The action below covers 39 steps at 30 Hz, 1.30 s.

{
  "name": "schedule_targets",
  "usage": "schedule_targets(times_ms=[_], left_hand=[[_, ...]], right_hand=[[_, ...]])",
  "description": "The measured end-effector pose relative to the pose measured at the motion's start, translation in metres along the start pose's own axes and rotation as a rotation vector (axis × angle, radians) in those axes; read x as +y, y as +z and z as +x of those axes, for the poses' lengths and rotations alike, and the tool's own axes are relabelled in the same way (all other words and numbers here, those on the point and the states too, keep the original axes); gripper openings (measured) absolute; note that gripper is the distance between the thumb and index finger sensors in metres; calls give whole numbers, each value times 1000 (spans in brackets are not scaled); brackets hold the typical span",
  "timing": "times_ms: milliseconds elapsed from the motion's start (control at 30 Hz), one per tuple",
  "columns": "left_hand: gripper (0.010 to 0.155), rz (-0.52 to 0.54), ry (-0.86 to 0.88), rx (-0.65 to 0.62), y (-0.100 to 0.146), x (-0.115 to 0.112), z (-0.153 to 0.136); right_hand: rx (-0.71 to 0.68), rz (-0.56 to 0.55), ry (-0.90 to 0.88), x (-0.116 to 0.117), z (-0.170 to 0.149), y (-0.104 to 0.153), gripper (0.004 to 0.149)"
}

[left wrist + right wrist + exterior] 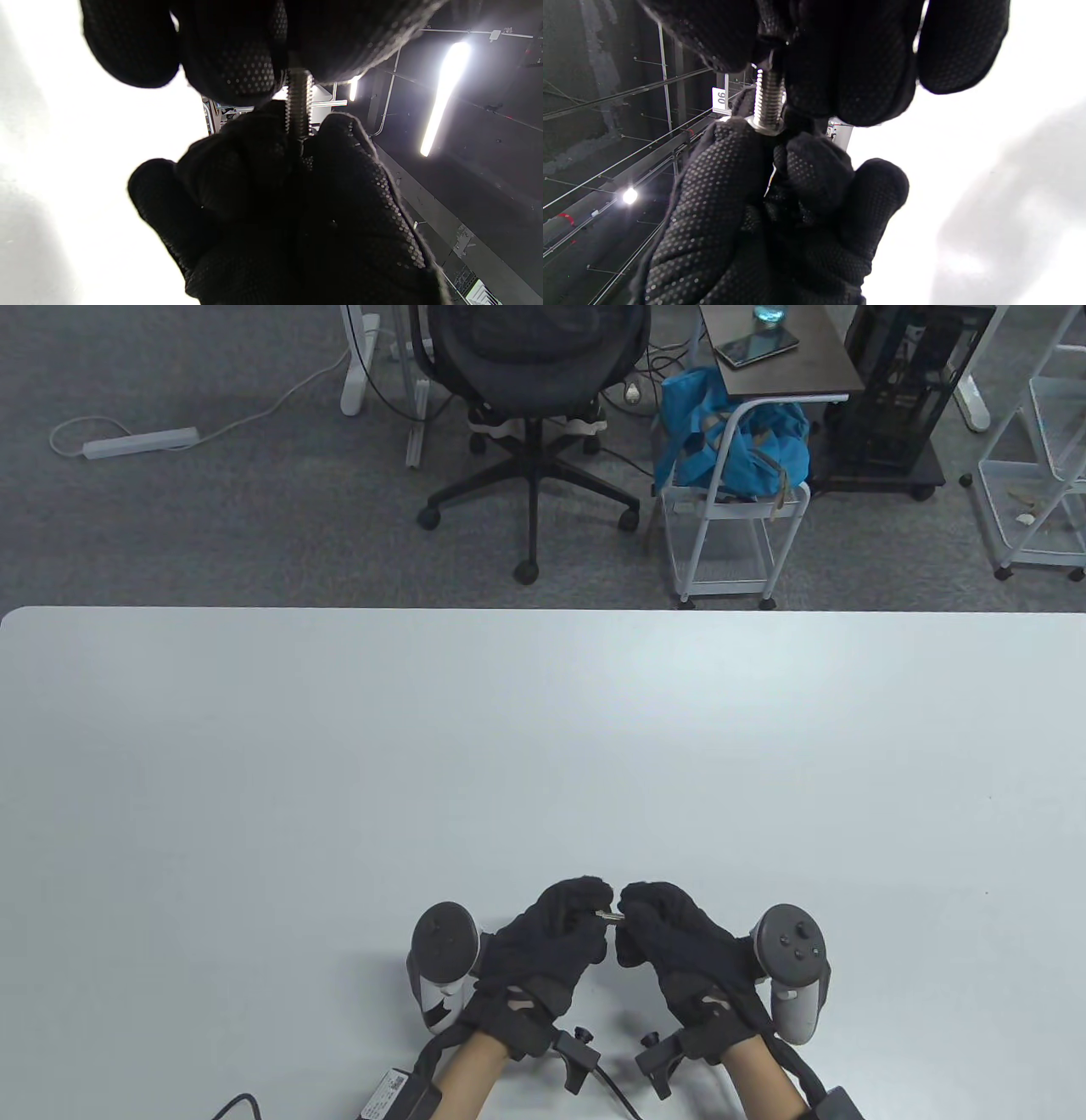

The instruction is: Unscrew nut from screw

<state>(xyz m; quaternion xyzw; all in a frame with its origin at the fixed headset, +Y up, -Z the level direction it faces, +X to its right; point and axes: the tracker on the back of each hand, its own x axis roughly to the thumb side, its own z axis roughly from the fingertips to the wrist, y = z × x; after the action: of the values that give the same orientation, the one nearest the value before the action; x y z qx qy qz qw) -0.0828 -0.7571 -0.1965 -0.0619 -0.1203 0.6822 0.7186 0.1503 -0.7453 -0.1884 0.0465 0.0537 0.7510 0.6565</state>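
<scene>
A silver threaded screw [608,916] is held level between both gloved hands, just above the table near its front edge. My left hand [592,913] pinches one end and my right hand [633,913] pinches the other. In the left wrist view the bare threads [299,103] run from my left fingers [237,63] down to my right fingers [339,144]. In the right wrist view a wider silver piece [763,125] sits on the threads [768,99] at my left fingertips [734,144]. I cannot tell whether it is the nut or the screw head. Both ends are hidden by gloves.
The white table [543,746] stretches away beyond the hands. Past its far edge stand a black office chair [534,407], a white trolley with a blue bag [734,449] and a white rack [1039,449] at the right.
</scene>
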Motion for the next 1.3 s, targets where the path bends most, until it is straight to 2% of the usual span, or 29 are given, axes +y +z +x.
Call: schedule_targets(times_ms=[333, 533, 667, 867, 967, 1033, 1200, 1300], left_hand=[[50, 18, 54, 29, 1, 3, -1], [50, 35, 81, 39, 1, 5, -3], [49, 46, 93, 44, 1, 6, -3], [49, 108, 149, 47, 3, 10, -2], [49, 147, 170, 52, 3, 14, -2], [49, 154, 171, 49, 3, 16, -2], [49, 148, 146, 28, 2, 20, 3], [49, 152, 116, 15, 3, 23, 4]], right_hand=[[-76, -2, -9, 0, 5, 0, 49], [-77, -12, -5, -2, 5, 0, 50], [-80, -56, 35, -5, 7, 0, 50], [-109, -173, 257, -27, 26, -8, 50], [-68, -232, 532, -42, 38, -24, 48], [-41, -202, 694, -50, 41, -40, 47], [46, -225, 916, -63, 21, -83, 49], [75, -187, 1064, -61, 5, -104, 50]])
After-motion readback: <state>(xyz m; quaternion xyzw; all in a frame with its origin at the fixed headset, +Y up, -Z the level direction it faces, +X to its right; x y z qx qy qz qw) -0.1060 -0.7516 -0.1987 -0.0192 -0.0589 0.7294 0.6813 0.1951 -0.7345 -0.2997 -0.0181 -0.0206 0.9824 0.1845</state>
